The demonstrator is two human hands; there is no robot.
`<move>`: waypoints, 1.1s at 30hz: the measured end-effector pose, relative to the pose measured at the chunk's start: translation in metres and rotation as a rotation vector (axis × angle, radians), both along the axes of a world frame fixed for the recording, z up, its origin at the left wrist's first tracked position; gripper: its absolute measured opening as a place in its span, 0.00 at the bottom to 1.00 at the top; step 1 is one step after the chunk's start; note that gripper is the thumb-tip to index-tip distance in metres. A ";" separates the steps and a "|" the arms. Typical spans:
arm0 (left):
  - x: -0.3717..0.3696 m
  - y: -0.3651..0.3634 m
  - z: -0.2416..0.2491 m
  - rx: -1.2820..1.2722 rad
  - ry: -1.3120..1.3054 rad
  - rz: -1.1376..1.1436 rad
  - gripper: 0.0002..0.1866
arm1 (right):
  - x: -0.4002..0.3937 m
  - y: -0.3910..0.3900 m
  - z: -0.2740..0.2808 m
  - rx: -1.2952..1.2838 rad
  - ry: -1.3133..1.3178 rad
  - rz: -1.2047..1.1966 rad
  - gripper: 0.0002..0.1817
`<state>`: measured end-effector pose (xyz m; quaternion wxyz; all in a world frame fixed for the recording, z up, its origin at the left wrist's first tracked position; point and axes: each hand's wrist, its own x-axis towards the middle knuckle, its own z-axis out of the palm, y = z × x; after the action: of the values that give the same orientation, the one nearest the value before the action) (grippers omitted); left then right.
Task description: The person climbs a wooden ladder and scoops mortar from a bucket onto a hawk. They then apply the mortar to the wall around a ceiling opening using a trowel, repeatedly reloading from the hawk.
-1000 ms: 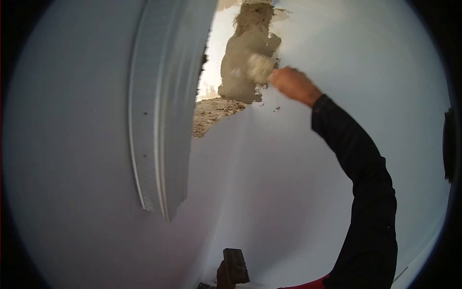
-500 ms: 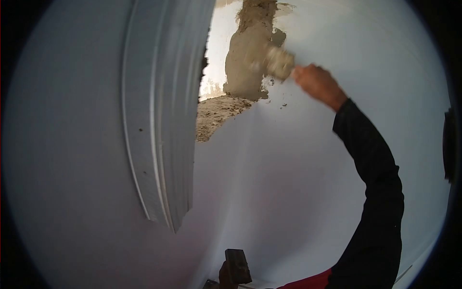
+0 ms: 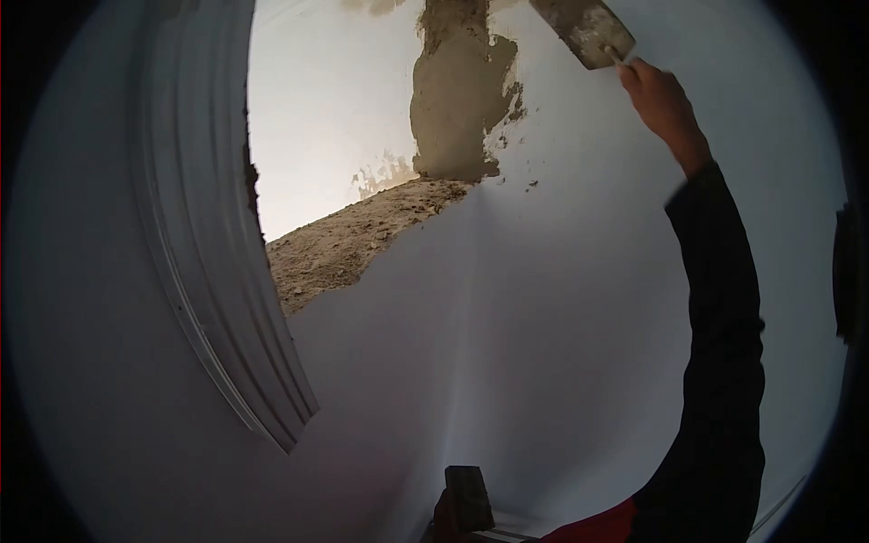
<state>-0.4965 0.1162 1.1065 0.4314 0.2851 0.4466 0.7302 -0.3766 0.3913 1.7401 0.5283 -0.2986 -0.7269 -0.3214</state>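
Note:
My right hand [image 3: 668,107] is raised at the upper right, its fingers wrapped round the handle of a trowel [image 3: 587,31]. The trowel's flat blade is smeared with pale mortar and is partly cut off by the top edge. To the left of the blade, a strip of wet grey-brown mortar [image 3: 457,104] covers the corner of the wall, smooth in the middle and ragged at its right side. Low in the view, my left hand [image 3: 444,514], dark and mostly hidden, is closed at a dark rectangular block [image 3: 469,497].
A long ribbed metal profile [image 3: 213,244] hangs down on the left. Behind it lies a rough, crumbly ledge [image 3: 348,240] below a bright white wall opening. Pale wall [image 3: 579,262] surrounds the corner. A dark object [image 3: 845,271] is at the far right edge.
My right hand and the trowel have moved up and right, away from the mortar strip. The view has shifted, so the metal profile appears farther left and more of the ledge shows.

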 end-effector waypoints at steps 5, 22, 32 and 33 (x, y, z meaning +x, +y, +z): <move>0.022 0.001 0.013 -0.043 0.109 0.075 0.17 | 0.041 -0.043 -0.171 -0.979 -0.022 0.901 0.16; 0.023 0.086 0.107 0.382 -0.391 -0.033 0.21 | 0.191 -0.052 -0.489 -1.791 -0.633 0.905 0.15; 0.072 0.092 0.214 0.475 -0.166 0.304 0.22 | 0.227 -0.031 -0.450 -1.434 -0.207 0.890 0.07; 0.076 0.091 0.208 0.510 -0.212 0.286 0.22 | 0.228 -0.029 -0.455 -1.335 -0.201 0.870 0.08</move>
<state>-0.4208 0.2076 1.3147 0.2830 0.2408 0.2372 0.8976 -0.1482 0.3620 1.2847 0.2481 -0.2113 -0.8609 0.3907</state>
